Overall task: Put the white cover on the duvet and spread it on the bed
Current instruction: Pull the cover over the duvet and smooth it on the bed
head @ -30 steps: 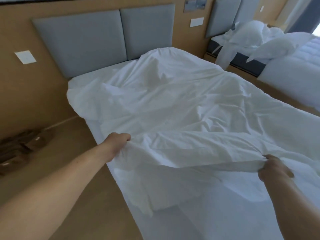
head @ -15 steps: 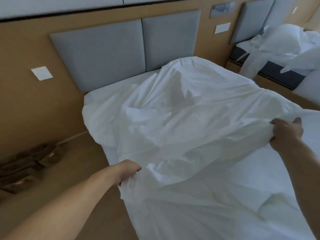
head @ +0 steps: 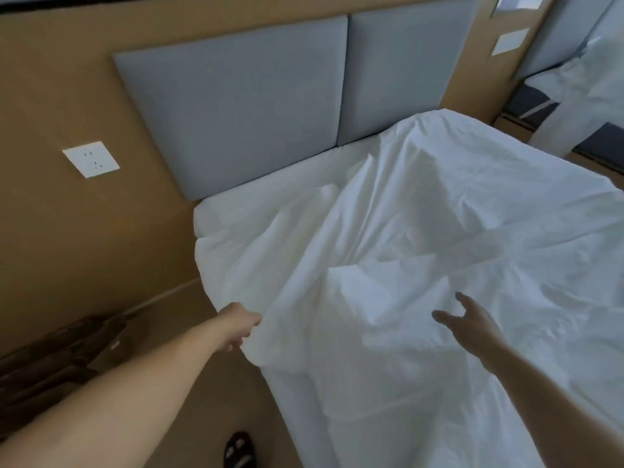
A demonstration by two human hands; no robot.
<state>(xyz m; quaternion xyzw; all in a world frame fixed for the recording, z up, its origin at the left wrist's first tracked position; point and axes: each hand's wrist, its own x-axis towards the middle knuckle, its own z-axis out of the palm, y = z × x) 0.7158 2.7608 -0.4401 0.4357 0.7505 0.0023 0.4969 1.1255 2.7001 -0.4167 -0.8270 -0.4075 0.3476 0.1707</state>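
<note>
Here the bed (head: pixel 236 204) fills most of the view, its head against a grey padded headboard (head: pixel 253 113). The white cover (head: pixel 422 231) lies rumpled over nearly the whole mattress, with a strip of sheet bare near the headboard. The left hand (head: pixel 238 324) grips a bunch of the cover's edge at the bed's left side. The right hand (head: pixel 472 322) is over the middle of the cover, fingers spread and holding nothing; whether it touches the cloth I cannot tell. A white socket (head: pixel 91 159) sits on the wall, and a dark sandal (head: pixel 239 450) shows on the floor.
</note>
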